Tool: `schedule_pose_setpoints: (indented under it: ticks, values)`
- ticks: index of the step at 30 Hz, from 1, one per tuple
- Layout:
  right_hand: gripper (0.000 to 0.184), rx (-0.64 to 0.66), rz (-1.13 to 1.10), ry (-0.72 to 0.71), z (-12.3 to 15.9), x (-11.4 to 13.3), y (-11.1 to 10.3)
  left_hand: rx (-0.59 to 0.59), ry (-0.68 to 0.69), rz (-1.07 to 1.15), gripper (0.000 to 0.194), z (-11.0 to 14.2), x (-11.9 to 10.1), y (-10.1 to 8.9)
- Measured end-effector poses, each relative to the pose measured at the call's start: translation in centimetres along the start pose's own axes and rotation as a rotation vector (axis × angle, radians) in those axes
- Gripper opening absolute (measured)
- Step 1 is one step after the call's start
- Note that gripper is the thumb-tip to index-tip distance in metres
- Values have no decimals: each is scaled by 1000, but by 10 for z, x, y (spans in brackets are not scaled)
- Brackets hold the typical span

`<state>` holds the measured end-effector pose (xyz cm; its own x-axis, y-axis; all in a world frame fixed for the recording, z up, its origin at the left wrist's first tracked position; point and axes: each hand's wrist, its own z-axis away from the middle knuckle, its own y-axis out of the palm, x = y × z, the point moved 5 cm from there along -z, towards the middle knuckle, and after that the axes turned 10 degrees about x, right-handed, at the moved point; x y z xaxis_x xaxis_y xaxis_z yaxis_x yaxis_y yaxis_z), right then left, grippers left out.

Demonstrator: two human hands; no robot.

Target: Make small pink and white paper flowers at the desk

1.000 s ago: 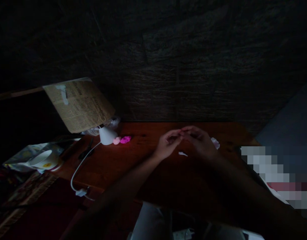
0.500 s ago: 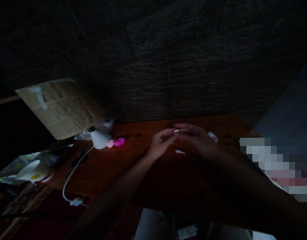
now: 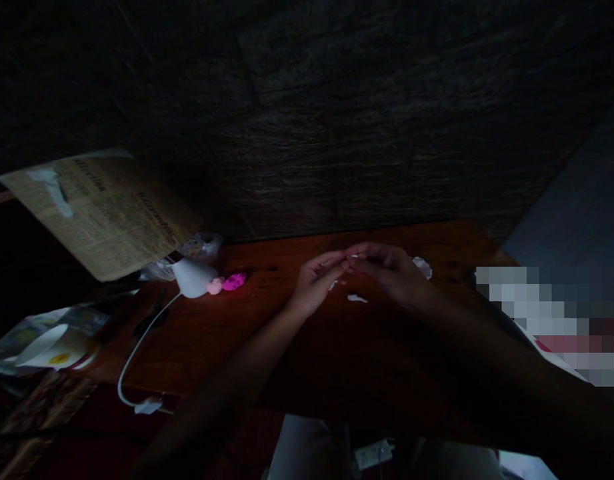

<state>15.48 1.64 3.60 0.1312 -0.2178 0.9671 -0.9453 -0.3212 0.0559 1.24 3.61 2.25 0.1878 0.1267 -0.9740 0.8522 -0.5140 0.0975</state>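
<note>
White, small piece (image 3: 355, 256), mostly hidden: pinched where the fingertips of the left hand (image 3: 314, 283) and the right hand (image 3: 391, 270) meet, over a wooden table (image 3: 201, 347). Both hands curled, thumbs and fingers closed on it. White scrap (image 3: 357, 298): on the table, nearer the person than the fingertips. Pale piece (image 3: 422, 268): just beyond the right hand, partly covered by it. Pink lump (image 3: 215, 286) and magenta lump (image 3: 235, 281): side by side, next to a white lamp base (image 3: 191, 277). Lampshade (image 3: 107, 213), newsprint-patterned: tilted above the base.

White bit (image 3: 355, 255), magenta lump (image 3: 235, 281)
</note>
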Motion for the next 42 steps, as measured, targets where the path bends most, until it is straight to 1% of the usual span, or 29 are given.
schedule_pose_setpoints:
  ticks: [4,7,10,17,22,25,29,34,37,42]
  values:
    - [37,-15,-32,16,0,-1,-1,-1,3,23,37,-2,0,1]
    - [36,-46,-80,54,1,-3,-2,-7,-28,23,36,-3,4,-1]
    - [35,-61,-140,85,2,-5,-1,-34,-62,54,39,-4,8,-5]
    - [33,-101,-235,53,1,-7,-2,-14,-46,89,38,-4,3,-2]
    - [25,-112,-200,65,0,-9,-3,-38,-32,67,37,-4,3,-3]
    - [24,-103,-190,69,1,-8,-2,-67,-26,51,38,-3,2,-5]
    - [30,-78,-213,96,1,-8,0,-80,-27,27,38,-3,2,-5]
    - [39,-156,-226,108,2,-7,-3,-46,-40,-48,38,-2,1,-2]
    - [41,-190,-189,109,2,-7,-6,-30,-51,-77,38,-1,0,0]
    - [40,-191,-74,65,2,-6,-7,-17,-59,-65,35,0,-1,1]
